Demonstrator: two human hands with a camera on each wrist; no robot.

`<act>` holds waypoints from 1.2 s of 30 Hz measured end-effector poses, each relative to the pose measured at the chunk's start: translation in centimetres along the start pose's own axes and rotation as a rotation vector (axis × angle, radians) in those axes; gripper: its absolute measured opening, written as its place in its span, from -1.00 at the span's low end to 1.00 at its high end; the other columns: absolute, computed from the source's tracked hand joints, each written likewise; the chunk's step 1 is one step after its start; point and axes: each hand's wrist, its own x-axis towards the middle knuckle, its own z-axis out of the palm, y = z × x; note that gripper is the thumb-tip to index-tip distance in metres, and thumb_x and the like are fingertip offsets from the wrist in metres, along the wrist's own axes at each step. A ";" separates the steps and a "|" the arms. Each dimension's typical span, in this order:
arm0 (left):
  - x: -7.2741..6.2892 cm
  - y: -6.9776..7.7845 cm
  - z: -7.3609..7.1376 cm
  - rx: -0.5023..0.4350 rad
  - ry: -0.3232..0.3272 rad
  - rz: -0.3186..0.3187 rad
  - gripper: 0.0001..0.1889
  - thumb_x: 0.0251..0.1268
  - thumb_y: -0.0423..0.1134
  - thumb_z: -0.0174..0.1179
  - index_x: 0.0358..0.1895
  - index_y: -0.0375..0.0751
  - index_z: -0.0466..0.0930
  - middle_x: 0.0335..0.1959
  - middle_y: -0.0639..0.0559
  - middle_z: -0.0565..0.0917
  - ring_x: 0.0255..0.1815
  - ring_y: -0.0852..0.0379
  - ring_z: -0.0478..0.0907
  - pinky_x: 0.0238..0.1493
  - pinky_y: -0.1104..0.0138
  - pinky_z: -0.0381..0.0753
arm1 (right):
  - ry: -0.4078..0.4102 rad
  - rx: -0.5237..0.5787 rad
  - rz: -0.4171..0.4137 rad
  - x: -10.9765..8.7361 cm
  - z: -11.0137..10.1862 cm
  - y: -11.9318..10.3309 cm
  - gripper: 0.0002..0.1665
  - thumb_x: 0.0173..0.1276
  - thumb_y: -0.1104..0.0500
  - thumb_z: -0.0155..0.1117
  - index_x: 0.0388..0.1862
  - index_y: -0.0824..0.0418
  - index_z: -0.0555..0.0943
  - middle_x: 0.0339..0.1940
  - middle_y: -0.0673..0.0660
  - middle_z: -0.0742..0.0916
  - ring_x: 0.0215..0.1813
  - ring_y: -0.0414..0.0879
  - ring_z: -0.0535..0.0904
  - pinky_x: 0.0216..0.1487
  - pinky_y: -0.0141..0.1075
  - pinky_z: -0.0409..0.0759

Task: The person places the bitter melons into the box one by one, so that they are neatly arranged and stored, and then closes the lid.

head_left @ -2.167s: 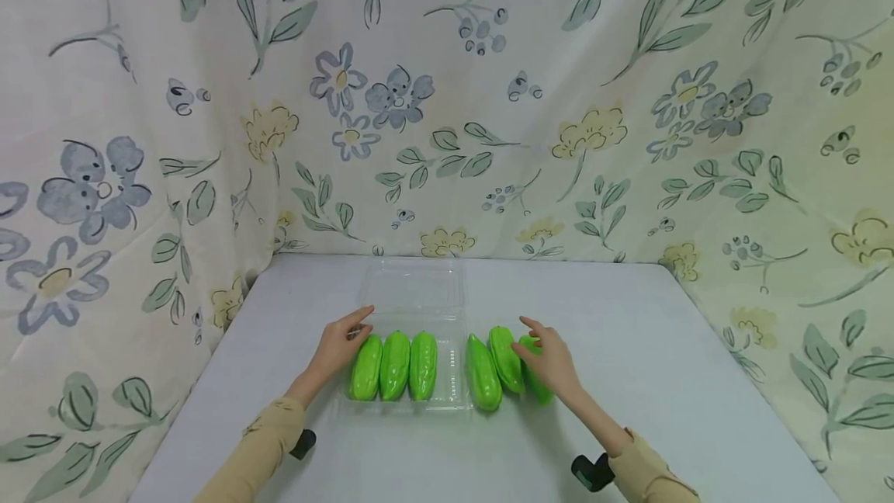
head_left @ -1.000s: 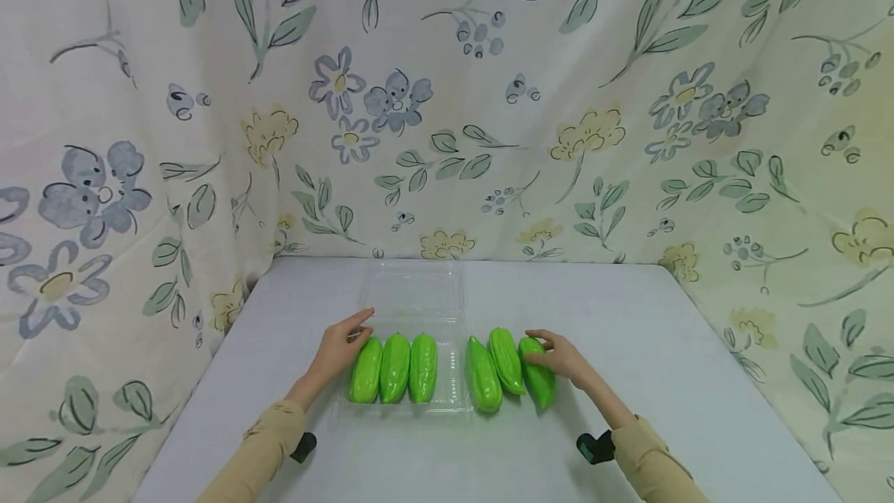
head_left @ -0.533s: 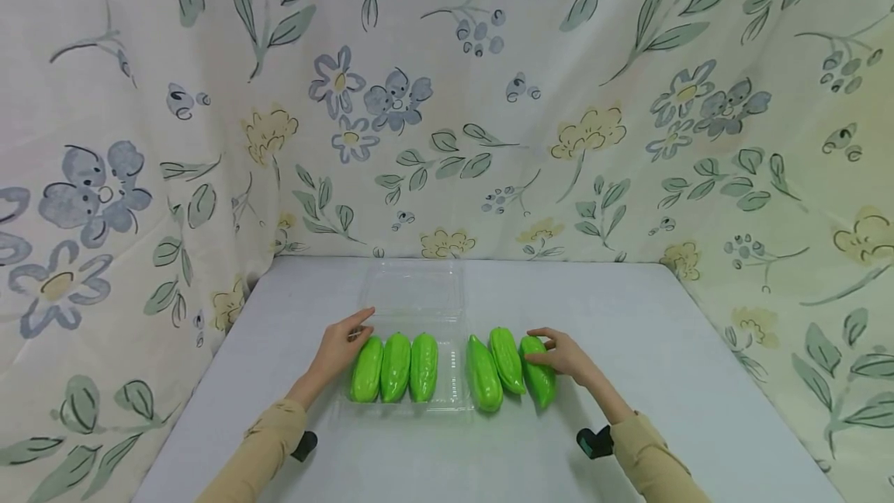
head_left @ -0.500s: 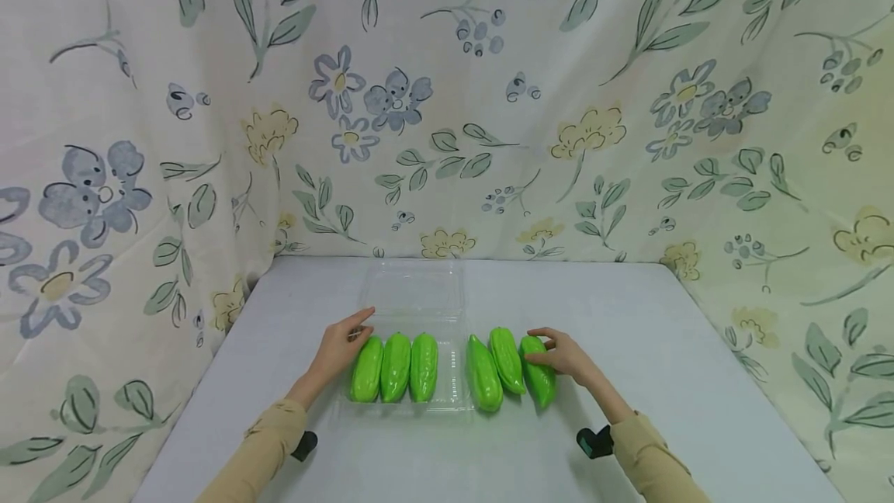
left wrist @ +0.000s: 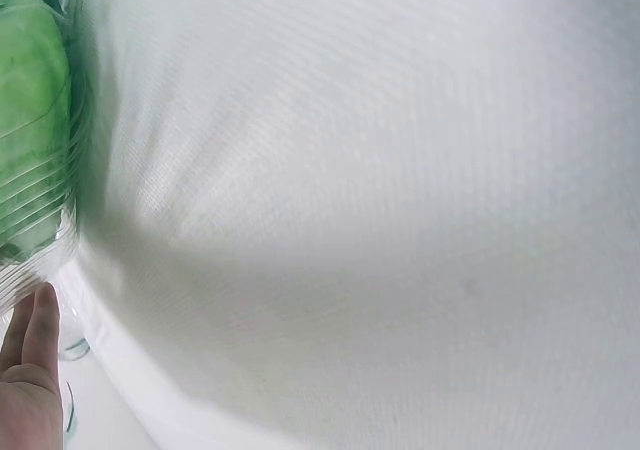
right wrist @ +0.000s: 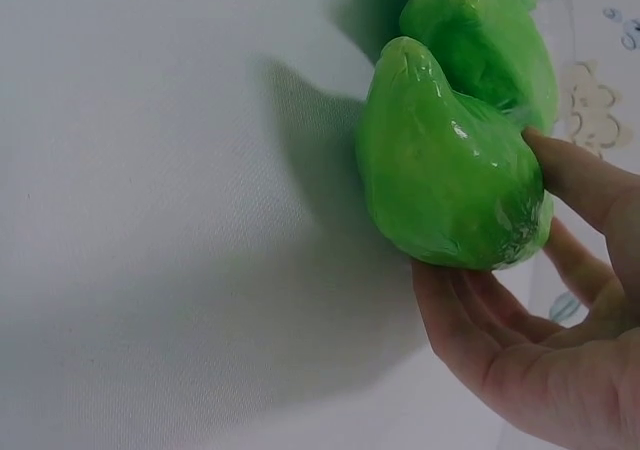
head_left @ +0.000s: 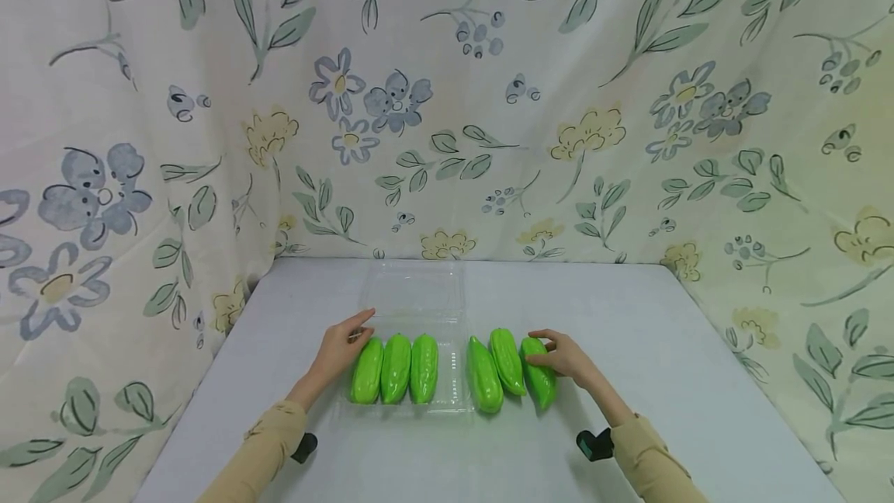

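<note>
My right hand [head_left: 569,358] has its thumb and fingers on either side of the rightmost green vegetable [right wrist: 445,170], a glossy, long, tapered one lying on the table. Two more green vegetables [head_left: 483,379] lie to its left, outside the container. The clear plastic container [head_left: 452,367] stands left of them, its lid [head_left: 414,286] folded back flat behind it. Inside, three similar green vegetables [head_left: 396,371] lie side by side toward the left. At the container's back left, my left hand [head_left: 340,344] holds the rim, thumb over it; its fingertips touch the wall in the left wrist view.
A white table [head_left: 601,309] bears everything. Behind and at both sides hangs a floral cloth [head_left: 475,123]. Black wrist devices [head_left: 596,445] show below both forearms. The container's right rim stands close to the nearest loose vegetable.
My right hand has moved right and down from above the loose vegetables onto the rightmost one and grips it; over the last second it stays there. My left hand stays put.
</note>
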 end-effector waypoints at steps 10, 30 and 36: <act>0.1 -0.3 0.2 -0.004 0.009 -0.004 -0.56 0.30 -0.36 0.17 0.25 -0.23 0.46 0.24 -0.24 0.51 -0.06 -0.10 0.68 0.00 0.14 0.70 | 0.002 0.004 0.009 -0.1 0.1 -0.1 -0.33 0.18 0.13 0.39 0.27 0.27 0.44 0.05 0.45 0.56 -0.12 0.06 0.57 -0.31 -0.22 0.66; 0.0 -0.1 0.2 0.001 0.003 -0.018 -0.56 0.29 -0.38 0.18 0.25 -0.24 0.46 0.25 -0.23 0.50 -0.05 -0.09 0.68 0.00 0.13 0.70 | 0.023 0.051 0.009 -0.3 0.2 0.3 -0.32 0.20 0.10 0.38 0.28 0.27 0.43 0.10 0.47 0.53 -0.08 0.07 0.56 -0.28 -0.25 0.66; 0.0 0.0 0.1 -0.003 -0.005 -0.016 -0.56 0.30 -0.38 0.17 0.26 -0.27 0.45 0.25 -0.24 0.49 -0.05 -0.10 0.67 0.00 0.15 0.70 | 0.053 0.040 0.021 -0.3 0.4 0.6 -0.31 0.21 0.09 0.38 0.29 0.27 0.42 0.07 0.45 0.55 -0.11 0.04 0.55 -0.32 -0.29 0.62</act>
